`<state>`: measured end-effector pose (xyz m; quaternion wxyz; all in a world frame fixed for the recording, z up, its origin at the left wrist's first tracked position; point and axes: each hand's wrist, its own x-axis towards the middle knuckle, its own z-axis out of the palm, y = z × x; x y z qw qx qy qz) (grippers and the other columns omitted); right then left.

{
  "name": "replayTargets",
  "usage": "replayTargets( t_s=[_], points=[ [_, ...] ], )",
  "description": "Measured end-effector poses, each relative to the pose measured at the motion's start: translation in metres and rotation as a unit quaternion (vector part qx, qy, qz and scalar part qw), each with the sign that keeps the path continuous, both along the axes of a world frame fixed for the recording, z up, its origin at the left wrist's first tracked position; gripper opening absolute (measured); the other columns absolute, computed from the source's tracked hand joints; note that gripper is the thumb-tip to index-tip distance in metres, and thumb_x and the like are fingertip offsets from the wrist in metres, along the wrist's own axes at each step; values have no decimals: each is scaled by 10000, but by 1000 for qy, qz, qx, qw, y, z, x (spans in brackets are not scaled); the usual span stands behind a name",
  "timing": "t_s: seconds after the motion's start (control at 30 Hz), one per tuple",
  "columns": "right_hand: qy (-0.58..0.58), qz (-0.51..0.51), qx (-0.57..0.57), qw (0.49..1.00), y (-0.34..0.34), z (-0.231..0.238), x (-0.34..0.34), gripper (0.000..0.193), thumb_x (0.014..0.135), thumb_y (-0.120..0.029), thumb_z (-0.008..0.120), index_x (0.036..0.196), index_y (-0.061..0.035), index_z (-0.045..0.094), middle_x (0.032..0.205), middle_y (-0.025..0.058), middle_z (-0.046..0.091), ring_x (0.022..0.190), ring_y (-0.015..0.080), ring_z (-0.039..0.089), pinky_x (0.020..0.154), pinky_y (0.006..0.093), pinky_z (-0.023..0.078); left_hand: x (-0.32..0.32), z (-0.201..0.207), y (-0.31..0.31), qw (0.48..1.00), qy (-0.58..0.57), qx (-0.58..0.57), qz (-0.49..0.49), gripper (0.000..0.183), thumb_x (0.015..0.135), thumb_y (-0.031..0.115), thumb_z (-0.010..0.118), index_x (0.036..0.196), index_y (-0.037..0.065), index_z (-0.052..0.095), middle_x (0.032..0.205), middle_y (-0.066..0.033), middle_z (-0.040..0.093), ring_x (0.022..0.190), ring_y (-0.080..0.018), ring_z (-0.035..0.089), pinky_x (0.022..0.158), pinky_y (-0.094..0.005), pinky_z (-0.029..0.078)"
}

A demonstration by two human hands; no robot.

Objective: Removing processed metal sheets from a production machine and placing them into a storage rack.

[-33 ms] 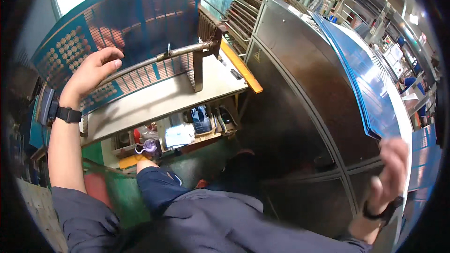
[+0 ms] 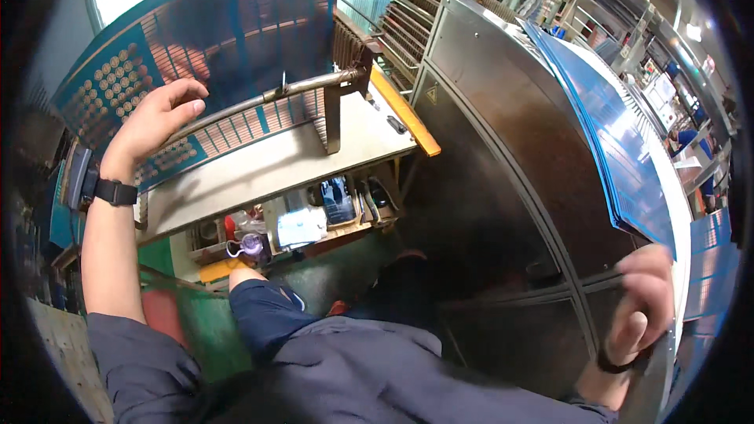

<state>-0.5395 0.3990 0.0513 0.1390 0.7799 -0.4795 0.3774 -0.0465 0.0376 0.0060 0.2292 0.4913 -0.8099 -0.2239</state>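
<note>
The left hand (image 2: 157,122), a black watch (image 2: 116,192) on its wrist, is raised at the lower left edge of a large blue panel (image 2: 236,39); its fingers are loosely spread and half curled, and whether they touch the panel cannot be told. The panel stands tilted on a pale workbench (image 2: 267,165) and leans against a metal rail (image 2: 306,88). It is blue with copper-coloured rows of dots and fine stripes. Under the bench, a shelf (image 2: 314,224) holds a white label-like card and small items. A small yellow triangular sign (image 2: 431,95) sits on the steel cabinet (image 2: 503,173). A stack of blue sheets (image 2: 620,141) lies on the cabinet top. The right hand (image 2: 640,298), blurred, has its fingers curled at the stack's near edge; the grip is unclear.
</note>
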Motion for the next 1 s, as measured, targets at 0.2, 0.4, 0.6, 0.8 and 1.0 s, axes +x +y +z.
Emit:
replayTargets(
  t_s=[0.2,0.4,0.6,0.8,1.0],
  points=[
    [-675,168,83,714,-42,-36,9,424,1059,-344,490,1252,21,586,1110,185,707,1004,255,690,834,390,596,-7,3,2,999,-19,-28,-22,283,968,209,618,1157,-2,624,1116,-113,654,1063,-213,608,971,-345,470],
    [-715,116,-31,689,-64,-25,-23,187,1005,-101,578,1134,22,631,1103,145,720,947,235,710,931,406,562,0,1,1,999,-42,-29,-5,297,975,245,621,1171,21,614,1106,-70,643,1072,-174,584,965,-328,461],
    [-579,168,-69,795,-65,25,-22,196,981,-103,601,1092,39,678,1001,146,742,881,225,718,849,371,553,-6,-4,-4,998,-37,-44,1,305,965,251,615,1156,14,637,1076,-116,663,1041,-210,609,943,-352,477],
    [-442,160,-199,860,-67,15,-54,330,1018,-138,525,1271,64,592,1316,179,608,1178,274,606,1015,461,492,0,5,1,1000,-10,-11,23,276,963,225,630,1140,14,643,1052,-98,664,1011,-181,605,913,-335,484],
    [-530,434,48,727,-127,26,-66,348,1011,-160,576,1304,28,600,1377,157,611,1290,228,556,1142,454,361,8,8,-13,981,143,-125,39,261,1001,204,619,1201,37,641,1099,-35,659,1006,-120,599,926,-302,490]
  ],
)
